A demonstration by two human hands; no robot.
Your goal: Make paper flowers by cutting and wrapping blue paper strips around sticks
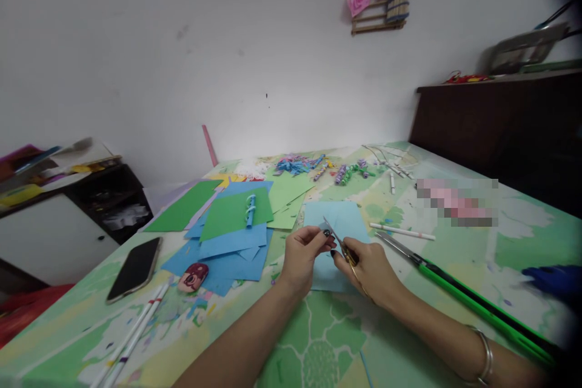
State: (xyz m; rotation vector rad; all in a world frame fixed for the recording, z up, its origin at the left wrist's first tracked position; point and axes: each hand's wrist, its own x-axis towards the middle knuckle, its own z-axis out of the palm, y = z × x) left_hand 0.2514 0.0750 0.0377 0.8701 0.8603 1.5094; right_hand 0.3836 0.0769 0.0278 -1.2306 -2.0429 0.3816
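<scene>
My right hand (373, 268) grips a small pair of scissors (349, 254) by its gold handles, with the blades pointing up and to the left. Close beside the blades, my left hand (300, 257) is closed in a pinch at the fingertips. Whatever lies between those fingers is too small to make out. Both hands are above a light blue sheet of paper (339, 211) on the table. Right of my right hand lies a green utility knife (477, 303) with its blade out, and a thin white paper stick (402, 231) rests near its tip.
Green sheets (231, 218) and blue sheets (240, 264) overlap on the left, topped by a blue paper roll (250, 212). Nearer are a phone (135, 270), a dark red case (193, 277) and white sticks (136, 330). Curled paper pieces (348, 173) lie at the back.
</scene>
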